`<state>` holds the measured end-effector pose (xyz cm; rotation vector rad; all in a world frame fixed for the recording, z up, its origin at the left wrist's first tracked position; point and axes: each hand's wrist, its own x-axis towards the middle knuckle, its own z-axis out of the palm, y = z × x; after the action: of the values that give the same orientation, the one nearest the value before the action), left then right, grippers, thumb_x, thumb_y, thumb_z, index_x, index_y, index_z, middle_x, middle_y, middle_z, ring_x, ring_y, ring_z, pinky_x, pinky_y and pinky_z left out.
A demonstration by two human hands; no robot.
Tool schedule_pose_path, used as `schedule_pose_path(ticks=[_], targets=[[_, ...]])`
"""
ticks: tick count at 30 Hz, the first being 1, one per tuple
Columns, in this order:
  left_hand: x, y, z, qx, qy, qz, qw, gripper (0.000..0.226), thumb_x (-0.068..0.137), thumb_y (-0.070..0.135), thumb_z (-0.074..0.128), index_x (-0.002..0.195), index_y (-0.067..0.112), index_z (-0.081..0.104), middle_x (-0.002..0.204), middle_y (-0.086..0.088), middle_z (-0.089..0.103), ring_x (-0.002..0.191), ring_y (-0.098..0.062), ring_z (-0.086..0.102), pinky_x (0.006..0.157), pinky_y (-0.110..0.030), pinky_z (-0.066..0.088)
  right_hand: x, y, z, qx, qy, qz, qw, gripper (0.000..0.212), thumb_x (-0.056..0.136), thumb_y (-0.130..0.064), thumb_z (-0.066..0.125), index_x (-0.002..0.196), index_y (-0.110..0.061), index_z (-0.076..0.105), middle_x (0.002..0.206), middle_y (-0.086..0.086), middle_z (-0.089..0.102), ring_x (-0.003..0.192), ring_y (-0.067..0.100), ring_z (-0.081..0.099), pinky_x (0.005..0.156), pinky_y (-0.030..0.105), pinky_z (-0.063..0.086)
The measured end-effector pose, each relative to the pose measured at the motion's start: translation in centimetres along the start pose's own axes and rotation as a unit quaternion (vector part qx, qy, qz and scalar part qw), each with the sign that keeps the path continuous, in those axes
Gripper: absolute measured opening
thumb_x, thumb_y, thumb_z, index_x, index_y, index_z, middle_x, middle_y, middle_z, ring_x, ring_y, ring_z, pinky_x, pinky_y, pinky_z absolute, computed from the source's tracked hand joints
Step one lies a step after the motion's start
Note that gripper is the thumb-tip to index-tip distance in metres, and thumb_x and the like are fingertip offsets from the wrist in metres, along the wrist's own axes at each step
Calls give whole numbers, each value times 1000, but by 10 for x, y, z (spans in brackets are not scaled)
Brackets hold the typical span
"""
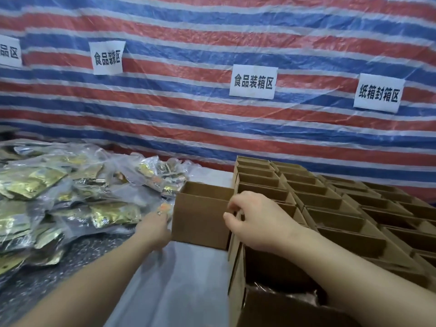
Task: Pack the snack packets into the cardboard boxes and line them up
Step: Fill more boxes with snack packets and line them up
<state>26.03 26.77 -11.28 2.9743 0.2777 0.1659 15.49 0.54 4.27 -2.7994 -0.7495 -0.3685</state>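
One open cardboard box [200, 218] stands apart on the counter [184, 279], a hand at either side.

The left hand [154, 228] presses its grip flat against the box's left wall; the right hand [252, 220] curls its grip, seemingly pinching the right rim. Thin board looks light and stiff, best held by opposite walls. Snack packets [70, 197], glossy and probably slippery, are heaped to the left; rows of boxes [330, 208] fill the right. A striped tarpaulin [212, 43] with paper signs [252, 81] hangs behind.
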Motion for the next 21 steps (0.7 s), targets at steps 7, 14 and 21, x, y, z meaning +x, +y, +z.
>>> schedule_pose_path(ticks=[7,14,21], targets=[[84,-18,44,34,-29,18,999,57,92,28,47,145,18,30,147,-12,41,128,-33,48,101,-38,43,40,26,25,41,-32,-29,998,19,98,-45,56,108,-31,62,100,-13,59,88,4,56,68,19,45],[58,-19,33,53,-64,-31,996,61,89,28,59,139,9,31,131,-15,49,116,-30,57,94,-35,50,33,28,24,51,-41,-18,998,23,97,-46,54,111,-30,64,106,-11,61,98,7,58,86,30,55],[-44,-32,-2,-73,-35,-71,994,30,92,32,53,114,13,58,113,-9,58,93,-21,59,72,-27,45,-24,5,-6,88,-24,26,996,18,98,-44,57,111,-35,64,103,-14,60,93,4,59,80,24,56]])
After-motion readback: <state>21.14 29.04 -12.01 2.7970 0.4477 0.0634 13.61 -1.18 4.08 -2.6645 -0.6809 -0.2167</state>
